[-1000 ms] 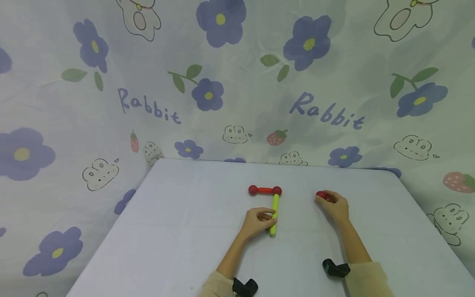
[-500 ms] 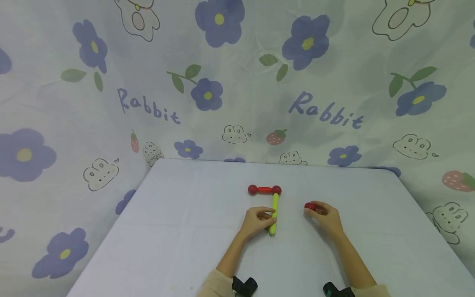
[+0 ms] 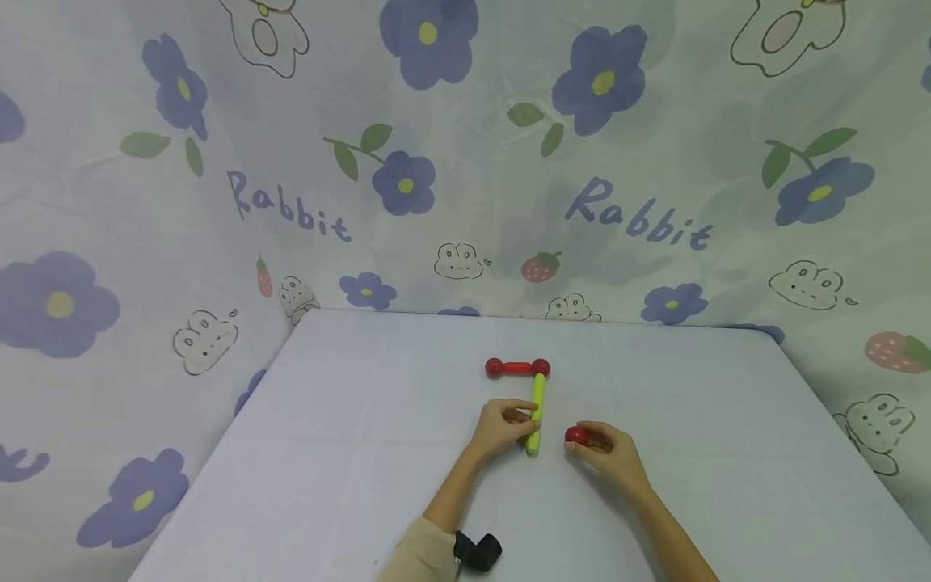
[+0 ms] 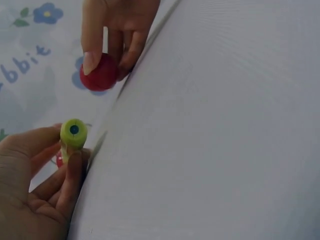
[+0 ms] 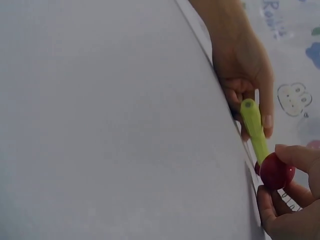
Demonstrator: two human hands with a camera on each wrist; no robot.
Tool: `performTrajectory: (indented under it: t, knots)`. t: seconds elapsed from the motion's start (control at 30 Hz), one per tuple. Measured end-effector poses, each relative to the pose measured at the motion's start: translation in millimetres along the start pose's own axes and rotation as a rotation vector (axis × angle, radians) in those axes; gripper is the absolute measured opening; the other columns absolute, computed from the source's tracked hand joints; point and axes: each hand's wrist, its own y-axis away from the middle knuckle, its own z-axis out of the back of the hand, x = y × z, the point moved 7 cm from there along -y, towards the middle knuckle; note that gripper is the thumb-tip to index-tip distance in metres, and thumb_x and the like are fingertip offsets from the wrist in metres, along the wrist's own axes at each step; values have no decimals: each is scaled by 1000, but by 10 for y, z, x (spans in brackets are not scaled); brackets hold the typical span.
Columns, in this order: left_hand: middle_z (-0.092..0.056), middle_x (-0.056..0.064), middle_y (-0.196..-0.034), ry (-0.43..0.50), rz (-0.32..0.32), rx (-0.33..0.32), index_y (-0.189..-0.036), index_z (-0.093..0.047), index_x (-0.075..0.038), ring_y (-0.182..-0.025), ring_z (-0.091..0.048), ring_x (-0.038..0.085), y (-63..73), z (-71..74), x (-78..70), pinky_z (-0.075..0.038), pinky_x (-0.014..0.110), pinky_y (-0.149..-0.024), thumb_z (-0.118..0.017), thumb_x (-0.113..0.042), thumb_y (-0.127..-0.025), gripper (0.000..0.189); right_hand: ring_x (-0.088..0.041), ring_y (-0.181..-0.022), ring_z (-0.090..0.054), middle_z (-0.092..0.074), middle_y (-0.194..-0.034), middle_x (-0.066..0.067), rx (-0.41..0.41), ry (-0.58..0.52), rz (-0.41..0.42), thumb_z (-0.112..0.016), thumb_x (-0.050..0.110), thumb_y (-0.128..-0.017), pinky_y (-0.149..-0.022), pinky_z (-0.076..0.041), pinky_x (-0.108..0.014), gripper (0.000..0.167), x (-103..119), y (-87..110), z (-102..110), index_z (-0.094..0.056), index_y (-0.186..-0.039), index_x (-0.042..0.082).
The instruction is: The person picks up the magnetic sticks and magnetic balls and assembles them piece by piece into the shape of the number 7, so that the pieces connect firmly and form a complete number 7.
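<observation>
My left hand (image 3: 500,428) pinches a yellow-green rod (image 3: 538,394) between thumb and fingers. The rod's far end meets a red ball (image 3: 541,368), which a short red rod (image 3: 518,368) joins to another red ball (image 3: 494,368), making an L shape. In the left wrist view the near end of the yellow-green rod (image 4: 74,129) shows a small dark round spot. Just right of that end, my right hand (image 3: 611,457) pinches a loose red ball (image 3: 577,436), apart from the rod. In the right wrist view, thumb and fingers clasp this ball (image 5: 276,171).
A white table (image 3: 349,453) lies under both hands. Behind it hangs a cloth (image 3: 465,218) printed with flowers, rabbits and lettering. A black device (image 3: 478,552) is strapped at the left wrist, by a beige sleeve (image 3: 420,554).
My right hand has brought the loose red ball leftward and nearer, close to the rod's free end. My left hand keeps its hold on the yellow-green rod, almost unmoved.
</observation>
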Motion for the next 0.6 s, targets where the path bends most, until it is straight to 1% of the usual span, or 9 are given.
performTrajectory:
  t: [0.13,0.27,0.37,0.5,0.6]
  knots:
    - [-71,16,-82,-3,16,-2,-103,-70,0,-63,-61,8,-60,11,72,-49,20,-54,-73,-9,-78,27,-15,-85,-64,-67,-100,-13,9,-12,37,-78,11,-76,-73,-51,-19,42,66,95,-113,-62,-111,-4]
    - [-71,16,-84,6,28,2,-105,-70,0,-62,-62,10,-112,21,93,-50,21,-55,-73,-10,-79,28,-15,-85,-62,-67,-97,-10,15,0,77,-79,8,-73,-73,-52,-20,40,109,165,-223,-64,-108,-4]
    - [-70,20,-85,18,22,11,-106,-68,3,-61,-63,12,-128,28,44,-51,23,-55,-72,-8,-80,29,-14,-84,-62,-66,-96,-7,18,9,90,-80,8,-72,-74,-52,-20,40,129,210,-302,-65,-107,-2]
    - [-68,26,-87,39,4,28,-106,-66,9,-61,-65,19,-102,53,-125,-53,29,-55,-69,-3,-81,29,-12,-82,-62,-67,-94,-6,19,15,126,-82,8,-70,-72,-53,-21,40,166,251,-396,-65,-105,-2]
    - [-68,26,-87,43,5,33,-107,-65,9,-62,-66,20,-109,51,-126,-54,32,-56,-69,-3,-81,29,-11,-81,-62,-67,-93,-6,7,23,156,-83,9,-69,-72,-54,-22,40,187,260,-444,-65,-103,-2]
